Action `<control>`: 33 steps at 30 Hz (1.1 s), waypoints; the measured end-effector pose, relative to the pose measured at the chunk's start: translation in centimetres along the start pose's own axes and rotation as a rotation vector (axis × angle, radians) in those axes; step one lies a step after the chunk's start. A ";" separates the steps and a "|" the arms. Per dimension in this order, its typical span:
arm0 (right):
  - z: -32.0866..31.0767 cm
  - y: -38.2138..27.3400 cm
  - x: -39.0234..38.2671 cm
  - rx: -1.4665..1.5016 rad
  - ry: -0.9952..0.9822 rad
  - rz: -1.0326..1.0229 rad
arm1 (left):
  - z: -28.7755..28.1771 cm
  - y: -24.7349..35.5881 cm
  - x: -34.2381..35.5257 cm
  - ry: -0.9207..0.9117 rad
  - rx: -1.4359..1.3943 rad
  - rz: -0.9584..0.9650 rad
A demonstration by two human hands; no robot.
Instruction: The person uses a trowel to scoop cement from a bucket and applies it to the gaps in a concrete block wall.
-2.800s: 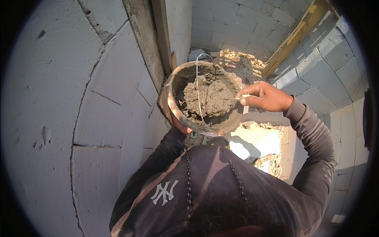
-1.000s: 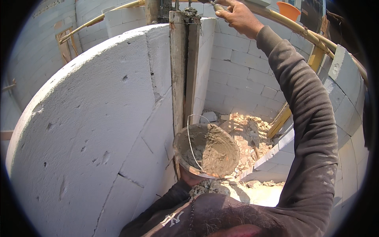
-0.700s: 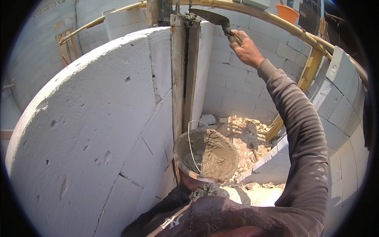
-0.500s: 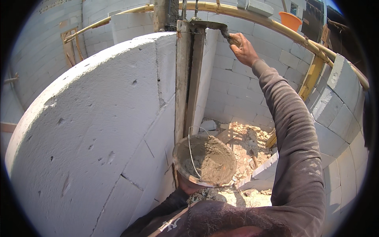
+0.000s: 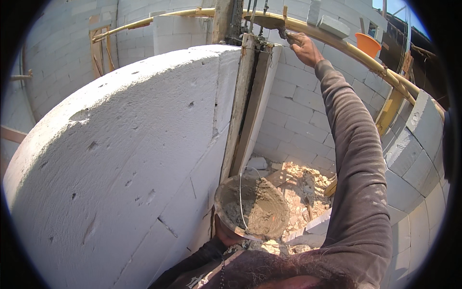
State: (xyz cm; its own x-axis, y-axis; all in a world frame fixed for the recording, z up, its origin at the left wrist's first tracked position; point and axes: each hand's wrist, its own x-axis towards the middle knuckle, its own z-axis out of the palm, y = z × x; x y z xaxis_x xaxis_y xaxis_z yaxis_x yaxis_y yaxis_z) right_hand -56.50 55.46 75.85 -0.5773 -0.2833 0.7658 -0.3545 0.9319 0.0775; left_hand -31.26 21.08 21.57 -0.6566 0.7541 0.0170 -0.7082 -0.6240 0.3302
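Observation:
My right hand (image 5: 305,50) is closed on the handle of a dark trowel (image 5: 264,21), whose blade is held at the top of a column with wooden boards (image 5: 239,106) and thin steel rods. Wet mortar clings near the trowel's neck. Low in the view, my left hand (image 5: 226,233) grips a grey bucket (image 5: 262,212) from beneath its left side, its fingers mostly hidden. The bucket holds grey mortar and has a thin wire handle looped over it. It is beside a white block wall (image 5: 130,159) that curves across the left.
A bamboo pole (image 5: 363,60) runs along the top, with an orange bucket (image 5: 368,45) and loose blocks (image 5: 334,26) beside it. Stacked blocks (image 5: 416,154) stand right. Rubble and boards (image 5: 305,192) lie on the floor below. An upright yellow timber (image 5: 387,115) leans at the back right.
My right hand rose from the bucket's rim to the column top with the trowel. The view tilted up; since half a second ago the column and bucket sit further right and lower in it.

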 end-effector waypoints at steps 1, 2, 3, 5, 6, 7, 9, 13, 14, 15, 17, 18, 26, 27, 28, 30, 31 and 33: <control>-0.3 -1.0 0.5 0.091 0.054 0.030 | -1.0 0.0 0.4 -0.027 -0.092 -0.027; -0.6 -2.1 0.3 0.169 0.101 0.067 | -1.7 -0.5 0.6 -0.057 -0.192 -0.067; -0.5 -1.7 0.5 0.152 0.164 -0.021 | -2.2 -0.7 1.0 -0.200 -0.315 -0.092; -0.2 -1.5 -0.6 0.202 0.004 -0.071 | -1.6 -0.4 0.6 -0.449 -0.574 -0.135; -0.2 -1.0 -1.7 0.228 -0.087 -0.081 | -0.8 0.0 0.9 -0.176 -0.343 -0.143; -0.1 -0.3 -2.4 0.095 -0.076 0.022 | -0.6 0.0 1.0 -0.094 -0.329 -0.126; -0.1 -1.4 -4.2 0.038 -0.072 0.031 | -1.9 -0.3 0.9 -0.046 -0.374 -0.028; -3.7 -5.3 -12.1 0.234 0.021 -0.071 | -4.3 -1.3 1.6 -0.147 -0.299 -0.030; -4.8 -7.0 -15.9 0.284 0.017 0.089 | -5.0 -1.5 2.0 -0.149 -0.399 -0.085; -5.8 -8.7 -19.5 0.333 0.020 0.248 | -5.1 -1.4 3.0 -0.150 -0.453 -0.130; -5.3 -12.6 -27.3 0.440 -0.063 0.608 | -6.0 -1.0 3.0 -0.071 -0.421 -0.126; -5.3 -13.7 -32.3 0.369 -0.128 0.752 | -6.3 -1.5 3.8 -0.042 -0.398 -0.150; 1.6 -26.5 -54.1 1.777 0.272 1.756 | -14.2 -3.7 5.0 0.147 -0.219 -0.335; 1.9 -26.7 -55.1 1.897 0.347 1.734 | -15.8 -3.8 4.9 0.167 -0.202 -0.367; 1.8 -26.7 -55.5 1.826 0.376 1.747 | -17.5 -5.7 5.2 0.191 -0.182 -0.392; 2.0 -26.8 -53.8 1.727 0.457 1.737 | -21.5 -7.4 5.2 0.218 -0.127 -0.434; 3.1 -27.1 -53.3 1.606 0.620 1.759 | -22.8 -8.3 5.7 0.202 -0.130 -0.471; 3.9 -27.4 -53.2 1.623 0.592 1.750 | -17.8 -6.6 5.7 0.095 -0.277 -0.525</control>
State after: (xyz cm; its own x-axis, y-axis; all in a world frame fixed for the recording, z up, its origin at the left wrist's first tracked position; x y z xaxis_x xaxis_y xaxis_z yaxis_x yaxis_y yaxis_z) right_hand -18.93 44.15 30.51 -0.7594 0.5277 -0.3806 -0.1956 -0.7431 -0.6400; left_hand -34.92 25.88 2.72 -0.2121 0.9622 -0.1708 -0.9770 -0.2130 0.0136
